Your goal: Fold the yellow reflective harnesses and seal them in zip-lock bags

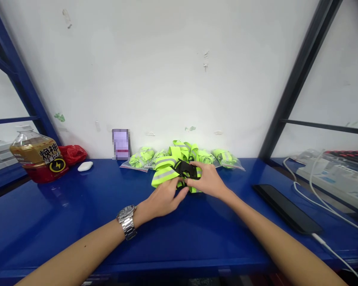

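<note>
Bags [135, 167] hold lime straps [225, 156]; a bottle [54, 162] holds amber drink [32, 147]; left fingers [181, 195] and right fingers [194, 183] grip a buckled bundle [166, 166].

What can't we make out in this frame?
Head view:
Some finger ends of the left grip: behind the yellow-green strap.
Middle bags: partly hidden by that strap.
Content of the upright panel: pixelated.
Time on the wristwatch: too small.
White cable at the phone: far end cut off by the frame edge.
</note>
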A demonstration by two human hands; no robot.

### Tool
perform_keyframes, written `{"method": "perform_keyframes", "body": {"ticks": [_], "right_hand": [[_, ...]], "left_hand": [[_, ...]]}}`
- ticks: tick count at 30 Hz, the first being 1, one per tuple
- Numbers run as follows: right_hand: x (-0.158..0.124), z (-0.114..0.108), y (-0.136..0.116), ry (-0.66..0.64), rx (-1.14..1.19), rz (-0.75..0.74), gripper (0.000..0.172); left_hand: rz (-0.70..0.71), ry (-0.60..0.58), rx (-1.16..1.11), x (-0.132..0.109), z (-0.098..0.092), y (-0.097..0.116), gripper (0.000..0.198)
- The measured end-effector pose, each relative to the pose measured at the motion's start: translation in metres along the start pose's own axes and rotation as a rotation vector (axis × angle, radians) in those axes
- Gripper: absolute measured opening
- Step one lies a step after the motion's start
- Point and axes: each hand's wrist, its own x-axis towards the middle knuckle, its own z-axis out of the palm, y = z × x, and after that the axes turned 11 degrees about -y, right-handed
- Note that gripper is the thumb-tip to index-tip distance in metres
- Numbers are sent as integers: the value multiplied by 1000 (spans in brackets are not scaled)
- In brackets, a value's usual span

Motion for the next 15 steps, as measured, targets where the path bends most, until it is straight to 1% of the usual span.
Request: {"method": "perform_keyframes", "body": {"ticks": [1, 3, 5, 8, 10, 11, 12, 14, 15], "right_hand": [[-1, -1, -1, 0, 17, -17, 52], [-2, -3, -4, -25, 19, -72, 49], [-4, -1, -6, -97, -8, -137, 43], [-6, 4, -9, -213, -45, -193, 35], [-7, 7, -10, -224, -87, -200, 38], [-7, 8, -10, -198, -120, -197, 42], [-8, 8, -11, -144, -159, -195, 47], [-10, 10, -13, 44, -233, -213, 54], [-11, 11, -16, 159, -260, -262, 53]], "left_hand": [[-46, 25, -87, 2, -1, -6, 27], [-82, 54, -288, 5, -4, -17, 29], [-108, 86, -532, 8, -6, -23, 29], [-156, 205, -917, 12, -6, -20, 30], [-171, 289, -1110, 17, -6, -14, 31], [-179, 327, -1174, 19, -6, -11, 32], [-188, 371, -1218, 22, -7, -7, 32], [-203, 471, -1272, 28, -11, -1, 31], [-213, 522, -1291, 31, -13, 1, 31]]}}
